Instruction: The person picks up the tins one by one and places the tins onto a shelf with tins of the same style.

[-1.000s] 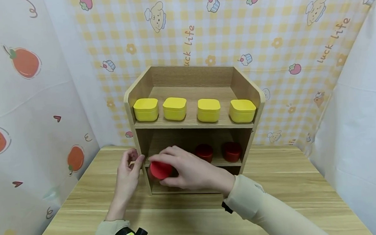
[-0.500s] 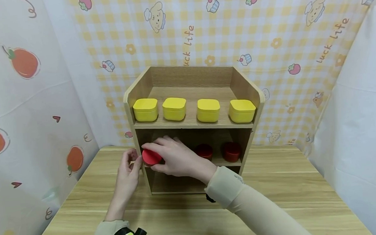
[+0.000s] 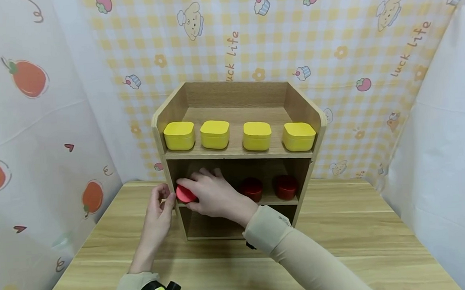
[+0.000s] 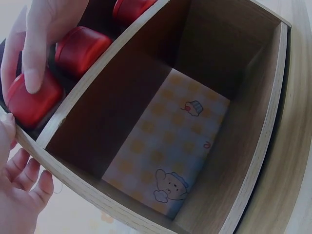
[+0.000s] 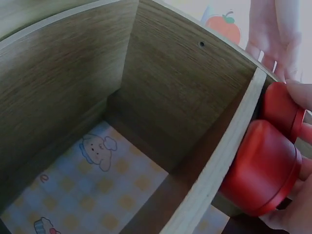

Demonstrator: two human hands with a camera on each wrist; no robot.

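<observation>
My right hand (image 3: 215, 195) grips a round red tin (image 3: 185, 193) at the left end of the wooden shelf unit's middle level. In the left wrist view this tin (image 4: 36, 100) stands by the side panel, with a finger over it. Beside it is a second red tin (image 4: 80, 51), which my right hand hides in the head view. Farther right on that level sit two more red tins, one (image 3: 251, 189) nearer the middle and one (image 3: 286, 187) by the right panel. My left hand (image 3: 156, 213) holds the front edge of the left panel, thumb at the edge, fingers outside.
Several yellow square boxes (image 3: 257, 136) with rounded corners stand in a row along the top of the shelf unit (image 3: 238, 95). Below the tins lies a lower compartment (image 4: 170, 146). The unit stands on a wood-grain table (image 3: 360, 226), with patterned cloth (image 3: 282, 43) behind.
My right hand has moved the red tin up and left from in front of the lower compartment onto the middle level, then slightly farther in. The left hand has stayed in place.
</observation>
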